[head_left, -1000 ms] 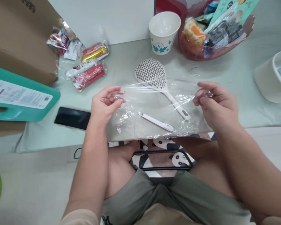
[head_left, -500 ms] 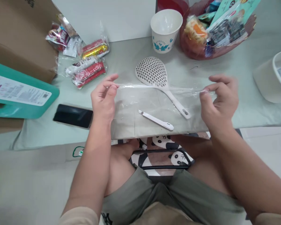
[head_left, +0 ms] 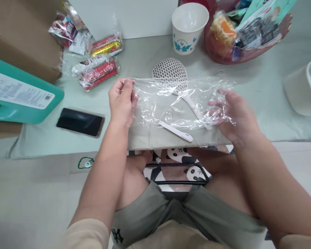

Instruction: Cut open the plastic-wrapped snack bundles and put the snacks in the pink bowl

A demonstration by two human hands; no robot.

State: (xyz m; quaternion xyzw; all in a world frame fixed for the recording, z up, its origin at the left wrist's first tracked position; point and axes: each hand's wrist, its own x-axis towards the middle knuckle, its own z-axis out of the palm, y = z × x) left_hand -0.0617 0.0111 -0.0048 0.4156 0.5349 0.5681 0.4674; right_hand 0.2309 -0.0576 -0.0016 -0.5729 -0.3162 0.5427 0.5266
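A clear plastic bag (head_left: pixel 160 107) is stretched crosswise above the table between my hands. My left hand (head_left: pixel 121 100) is closed, gripping the bag's left end between thumb and fingers. At the right end, my right hand (head_left: pixel 233 110) has its fingers spread and stretched out under the film; I cannot tell whether they are inside the bag or behind it. Beneath the bag lies a white skimmer (head_left: pixel 169 71) with a perforated head, its handle seen through the plastic. Nearer the table edge rests a slim white cutter-like tool (head_left: pixel 177 132).
A phone (head_left: pixel 80 122) lies left of my left hand, near a green jug (head_left: pixel 50 103). Wrapped snacks (head_left: pixel 100 74) sit farther back. Behind the skimmer stand a paper cup (head_left: pixel 189 31) and a red bowl (head_left: pixel 217 55) of packets. A white tub (head_left: pixel 298 90) is at the right.
The bag went from a taut edge held at both ends to a wider, crinkled sheet. My right hand has opened out of its pinch, fingers now under the film. My left hand keeps its grip.
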